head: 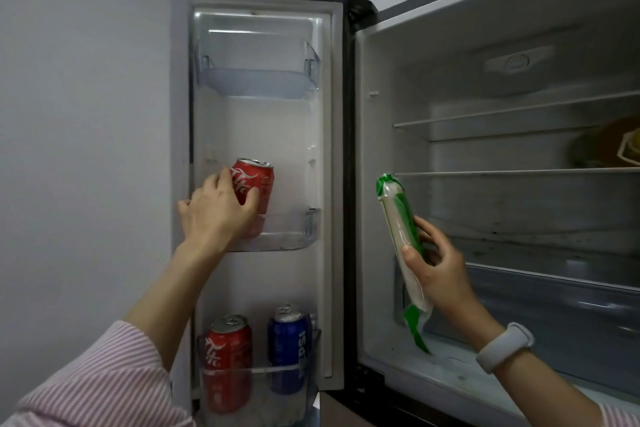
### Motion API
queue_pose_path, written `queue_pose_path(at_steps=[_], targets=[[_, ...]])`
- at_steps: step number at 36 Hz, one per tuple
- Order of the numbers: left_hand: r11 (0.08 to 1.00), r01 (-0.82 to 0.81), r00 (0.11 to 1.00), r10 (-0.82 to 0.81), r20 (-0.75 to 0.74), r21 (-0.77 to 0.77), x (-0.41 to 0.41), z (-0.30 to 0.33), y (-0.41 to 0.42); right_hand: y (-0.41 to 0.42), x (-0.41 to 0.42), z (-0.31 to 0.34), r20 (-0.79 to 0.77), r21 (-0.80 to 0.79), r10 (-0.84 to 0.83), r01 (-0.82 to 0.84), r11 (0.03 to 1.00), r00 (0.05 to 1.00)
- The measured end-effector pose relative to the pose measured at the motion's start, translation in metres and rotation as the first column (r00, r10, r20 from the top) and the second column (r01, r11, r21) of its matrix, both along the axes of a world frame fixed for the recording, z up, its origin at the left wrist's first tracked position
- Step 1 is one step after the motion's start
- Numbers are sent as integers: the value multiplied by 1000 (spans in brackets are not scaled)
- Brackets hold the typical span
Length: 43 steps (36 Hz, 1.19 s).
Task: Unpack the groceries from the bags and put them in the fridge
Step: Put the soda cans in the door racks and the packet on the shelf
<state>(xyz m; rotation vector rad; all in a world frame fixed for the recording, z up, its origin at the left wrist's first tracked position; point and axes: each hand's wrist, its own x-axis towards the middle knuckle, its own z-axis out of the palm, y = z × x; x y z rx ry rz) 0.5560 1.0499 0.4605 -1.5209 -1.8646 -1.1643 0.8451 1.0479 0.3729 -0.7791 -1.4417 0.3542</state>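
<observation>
While the left hand (216, 210) grips a red can (254, 185) at nine o'clock, the right hand (438, 265) clasps a green-striped packet (401, 229) at three.

My left arm reaches up and forward, its striped sleeve pushed back to the elbow; my left hand (216, 210) curls its fingers round the side of a red can (254, 189). My right arm stretches forward with a pale band on the wrist; my right hand (438, 269) grips a long green-and-clear packet (401, 229), thumb across its front.
</observation>
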Motion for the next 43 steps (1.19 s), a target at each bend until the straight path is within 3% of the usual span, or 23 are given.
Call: queue_pose_path(at_steps=[4,8,12,16,19,24,30,34,38,40,42,43], targets=[[985,8,998,3,-65,174,25,3,-7,13,7,7,40,36,-41,39,999,998],[914,204,947,-94,-306,350,74,0,-5,27,14,22,45,78,-82,78,994,996],[845,420,850,-239,-469,331,130,-7,17,37,32,39,44,109,-190,184,977,981],[789,573,781,-443,-439,223,181,-5,54,43,68,59,78,165,-379,363,917,922],[751,637,742,-538,-401,171,215,3,80,38,104,77,179,198,-561,529,825,808],[701,711,653,-633,-414,49,268,14,136,38,160,114,380,290,-766,719,631,518],[706,699,615,-675,-406,-115,314,27,201,61,204,159,682,351,-721,810,470,123],[667,725,588,-729,-351,-170,341,27,232,88,223,180,773,469,-626,758,452,-105],[620,778,603,-692,-397,102,350,19,251,113,239,186,816,485,-553,718,499,-166],[599,770,631,-663,-402,220,352,15,257,124,247,182,805,501,-563,722,477,-186],[593,767,637,-661,-396,245,354,13,259,134,255,176,755,499,-644,745,442,-124],[585,770,635,-662,-398,255,355,11,261,138,257,172,720,467,-693,763,447,-34]])
